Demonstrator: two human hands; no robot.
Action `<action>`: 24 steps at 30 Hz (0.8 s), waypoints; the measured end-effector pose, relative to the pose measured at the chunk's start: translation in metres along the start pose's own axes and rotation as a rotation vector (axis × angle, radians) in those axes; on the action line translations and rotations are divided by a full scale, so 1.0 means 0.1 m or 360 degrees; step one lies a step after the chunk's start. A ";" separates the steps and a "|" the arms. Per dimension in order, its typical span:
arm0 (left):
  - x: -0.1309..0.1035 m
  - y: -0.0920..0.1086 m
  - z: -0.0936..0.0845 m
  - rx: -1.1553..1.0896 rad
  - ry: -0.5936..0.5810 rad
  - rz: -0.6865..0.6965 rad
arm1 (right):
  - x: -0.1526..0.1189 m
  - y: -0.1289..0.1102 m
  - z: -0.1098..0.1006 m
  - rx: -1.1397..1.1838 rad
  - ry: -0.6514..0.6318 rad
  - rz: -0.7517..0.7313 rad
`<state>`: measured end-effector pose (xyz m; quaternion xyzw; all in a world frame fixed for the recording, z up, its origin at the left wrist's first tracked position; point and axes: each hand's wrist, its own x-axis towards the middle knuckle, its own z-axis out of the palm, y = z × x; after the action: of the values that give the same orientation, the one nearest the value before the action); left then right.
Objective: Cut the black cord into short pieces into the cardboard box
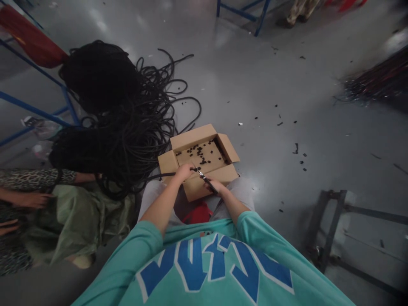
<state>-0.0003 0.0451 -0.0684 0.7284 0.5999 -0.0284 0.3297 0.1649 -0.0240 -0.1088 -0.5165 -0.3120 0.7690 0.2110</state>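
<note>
While our left hand (183,173) has its fingers closed on the black cord (167,174) near its end, our right hand (218,186) wraps its fingers round the scissors (208,183) by the handles, both at the near side of the cardboard box (193,135). We judge it best to hold the cord steady and square to the blades, fingertips clear.

LEFT: red item (33,36) seen beside blue frame (35,110) | TOP: blue stand (238,12) floor-supported | RIGHT: dark strand bundle (379,78) seen beyond metal rack (332,229)
</note>
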 end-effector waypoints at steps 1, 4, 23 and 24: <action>-0.01 0.01 0.00 -0.0001 0.0009 -0.0004 | 0.00 0.00 0.00 -0.0021 0.0024 0.0005; -0.02 0.02 0.02 -0.0006 0.0077 -0.0045 | 0.01 0.01 0.01 -0.0060 0.0103 -0.0012; -0.17 0.04 0.01 -0.1306 0.0227 -0.0296 | -0.30 -0.12 0.04 -0.0106 -0.0019 -0.0231; -0.19 0.07 0.02 -0.1334 0.0205 -0.0295 | -0.31 -0.14 0.05 -0.0169 -0.0021 -0.0223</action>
<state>0.0014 0.0275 -0.0583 0.4749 0.6419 0.2336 0.5549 0.1722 -0.0356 -0.0774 -0.4989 -0.3891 0.7381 0.2344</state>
